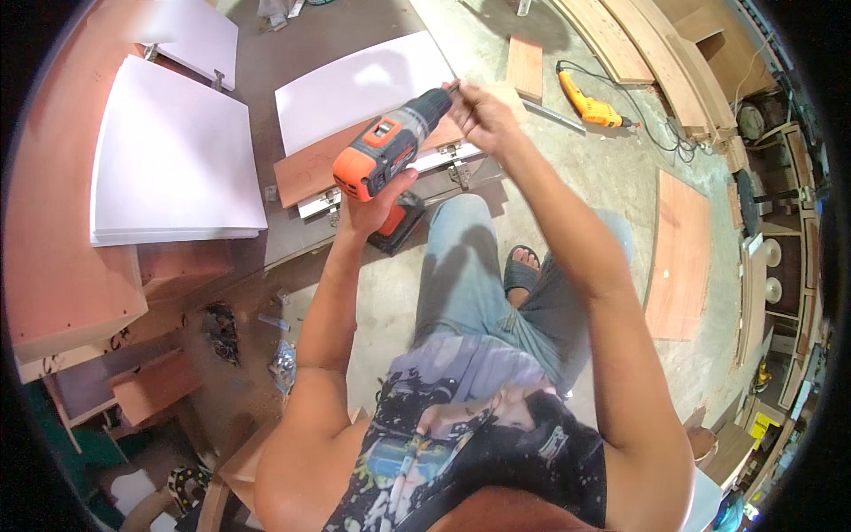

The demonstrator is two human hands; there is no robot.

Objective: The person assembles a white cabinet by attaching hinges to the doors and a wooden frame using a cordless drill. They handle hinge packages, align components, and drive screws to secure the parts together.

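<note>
Left hand [377, 199] raises cordless drill [390, 146]; right hand [479, 115] pinches its tip.

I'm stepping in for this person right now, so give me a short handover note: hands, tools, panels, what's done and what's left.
Left hand: closed on the grip of the orange cordless drill, held up in the air.
Right hand: fingertips at the drill's chuck tip; any bit is too small to tell.
White panel with hinges lies on the floor ahead; the yellow corded drill lies beyond.
Done: hinges sit on that panel's edge.
Left: drill not yet on any panel.

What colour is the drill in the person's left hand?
The drill is orange and black, clearest in the head view.
</note>
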